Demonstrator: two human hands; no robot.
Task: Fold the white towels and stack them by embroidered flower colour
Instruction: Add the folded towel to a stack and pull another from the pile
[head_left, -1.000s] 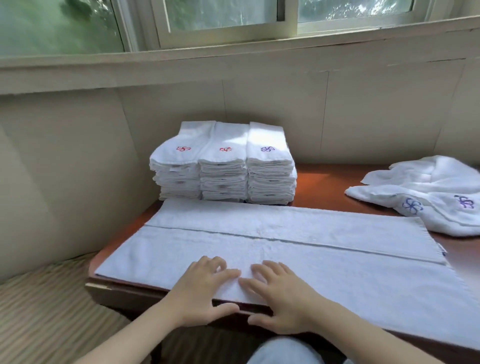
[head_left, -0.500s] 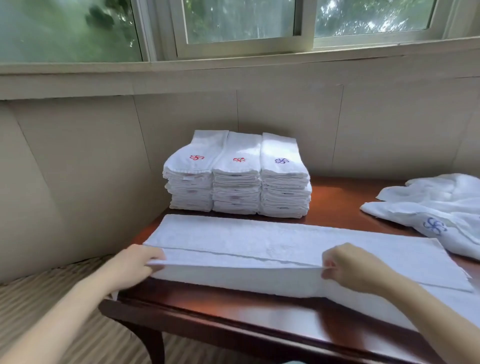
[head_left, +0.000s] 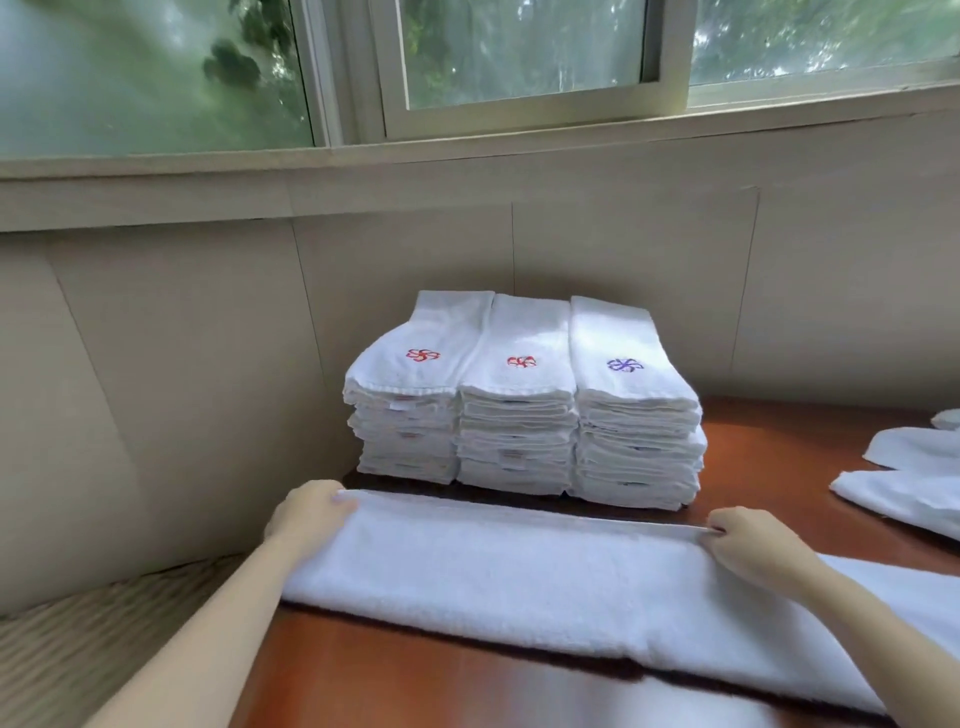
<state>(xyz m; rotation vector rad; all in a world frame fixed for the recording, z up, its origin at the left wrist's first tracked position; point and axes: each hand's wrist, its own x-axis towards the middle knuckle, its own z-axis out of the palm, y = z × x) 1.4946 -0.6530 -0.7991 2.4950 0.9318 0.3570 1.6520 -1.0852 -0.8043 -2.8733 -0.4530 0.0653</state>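
A long white towel (head_left: 509, 577) lies folded lengthwise across the wooden table (head_left: 769, 457). My left hand (head_left: 306, 512) grips its far edge at the left end. My right hand (head_left: 748, 545) pinches the same far edge further right. Behind the towel stand three stacks of folded white towels: the left stack (head_left: 410, 410) and the middle stack (head_left: 517, 415) carry red flowers on top, the right stack (head_left: 634, 415) a purple flower. No flower shows on the towel in my hands.
A heap of unfolded white towels (head_left: 914, 483) lies at the table's right edge. A beige wall and a window sill (head_left: 467, 171) run close behind the stacks. Striped upholstery (head_left: 78, 639) sits below the table on the left.
Both hands lifted the towel's near edge and carried it over to the far edge, so the towel is now a narrower strip. The camera moved closer to the stacks.
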